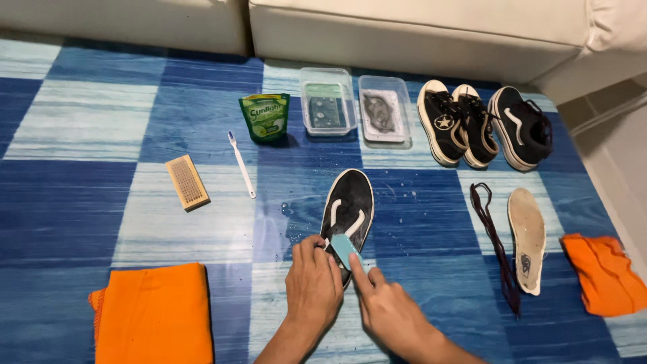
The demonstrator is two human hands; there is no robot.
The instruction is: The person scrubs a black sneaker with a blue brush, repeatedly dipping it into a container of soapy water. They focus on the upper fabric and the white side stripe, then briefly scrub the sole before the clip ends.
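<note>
A black sneaker with white stripes (349, 207) lies on its side on the blue checked mat, toe pointing away from me. My left hand (313, 286) grips its heel end and holds it down. My right hand (389, 311) holds a small teal sponge block (346, 250) and presses it against the shoe near the heel. Water drops dot the mat around the shoe.
A wooden brush (187, 182), white toothbrush (242, 164), green soap pouch (265, 116) and two clear tubs (327, 100) (385, 108) sit ahead. Three black shoes (480, 124) stand at the back right. A lace (495, 234), insole (527, 237) and orange cloths (153, 314) (603, 273) lie nearby.
</note>
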